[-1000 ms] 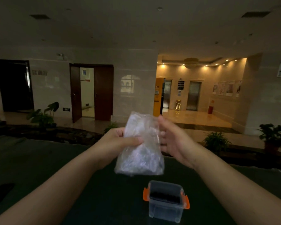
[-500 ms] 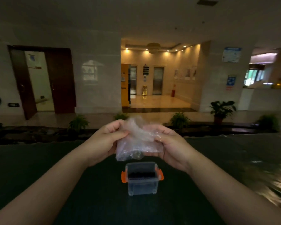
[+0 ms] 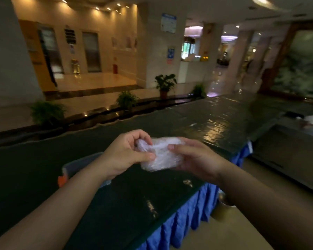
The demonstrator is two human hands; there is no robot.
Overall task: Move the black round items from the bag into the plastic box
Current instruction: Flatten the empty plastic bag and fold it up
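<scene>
- Lobby fills the background on my feed: a lit lift hall at upper left, pillars and a dim hall at right, all somewhat blurred.
- Table with a dark glossy top runs from lower left away to upper right, and a blue skirt hangs along its near right edge.
- Plants in pots stand along a low ledge beyond the table's far edge.
- Left arm crosses the lower left of my view and covers most of the box.
- Box sits on the table left of centre; I see only a clear rim corner and an orange latch beside the forearm. I cannot tell what it holds.
- Right hand is palm-up under the bag's right end, thumb pressed on top, fingers closed on the plastic.
- Left hand pinches the bag's left end, thumb and forefinger together on a gathered fold, the other fingers curled over it.
- Bag, clear and crumpled, is held between both hands above the table, right of the box and apart from it. Its long axis lies roughly left to right, the bunched end pointing at the left hand. I cannot make out any black items in it.
</scene>
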